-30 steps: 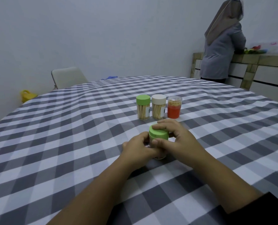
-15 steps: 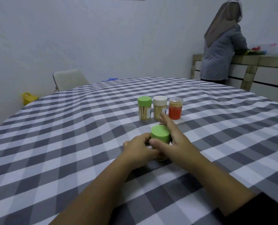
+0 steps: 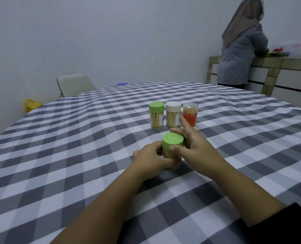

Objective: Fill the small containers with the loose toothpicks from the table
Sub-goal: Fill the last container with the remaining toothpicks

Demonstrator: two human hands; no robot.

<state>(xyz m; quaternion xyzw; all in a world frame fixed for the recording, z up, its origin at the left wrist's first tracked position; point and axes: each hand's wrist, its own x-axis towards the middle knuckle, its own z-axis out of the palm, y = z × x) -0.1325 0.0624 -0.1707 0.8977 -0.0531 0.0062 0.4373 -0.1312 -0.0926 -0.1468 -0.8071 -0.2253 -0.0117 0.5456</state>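
A small clear toothpick container with a green lid (image 3: 172, 142) stands upright on the checked tablecloth (image 3: 75, 155) in front of me. My left hand (image 3: 153, 161) grips its body from the left. My right hand (image 3: 193, 147) holds the lid between thumb and a curled finger, with the index finger pointing away. Behind it stand three full containers in a row: a green-lidded one (image 3: 156, 115), a white-lidded one (image 3: 173, 114) and a red one with a clear cap (image 3: 190, 114). No loose toothpicks show on the cloth.
A grey chair (image 3: 75, 84) stands at the table's far left edge, with a yellow object (image 3: 31, 104) on the floor beside it. A person (image 3: 241, 50) stands at a tiled counter (image 3: 278, 67) at the back right.
My right hand has shifted from cupping the lid's top to holding its side, with fingers straightened. The container stays in place in my left hand. The camera has tilted up slightly.
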